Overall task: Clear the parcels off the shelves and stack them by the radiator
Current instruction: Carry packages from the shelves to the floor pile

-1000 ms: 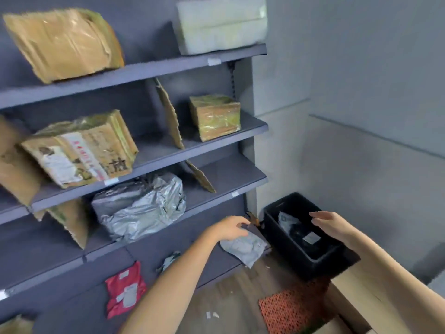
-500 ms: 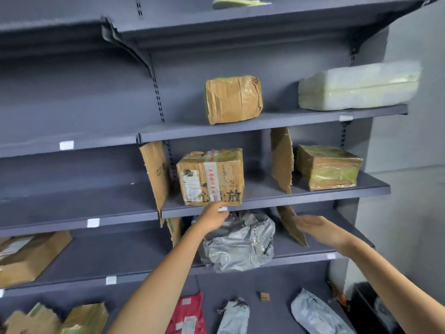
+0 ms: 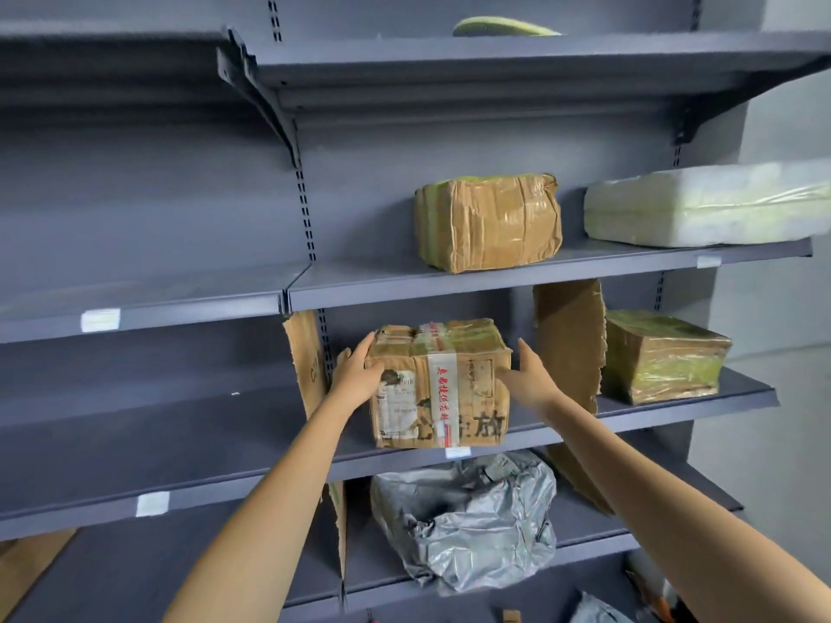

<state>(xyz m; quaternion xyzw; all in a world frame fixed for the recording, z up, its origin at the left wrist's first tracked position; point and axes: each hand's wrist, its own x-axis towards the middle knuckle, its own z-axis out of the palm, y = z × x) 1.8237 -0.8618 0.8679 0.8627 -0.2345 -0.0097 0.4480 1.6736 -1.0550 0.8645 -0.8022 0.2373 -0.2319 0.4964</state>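
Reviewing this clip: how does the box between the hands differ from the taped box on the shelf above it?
The labelled box has printed labels, a white tape strip with red characters and black writing; the upper box is plain brown under glossy tape. The labelled box is held at its sides by the left hand and right hand; the upper box is untouched. The upper box looks more crumpled and rounded. Both are worn cardboard parcels on grey shelves.
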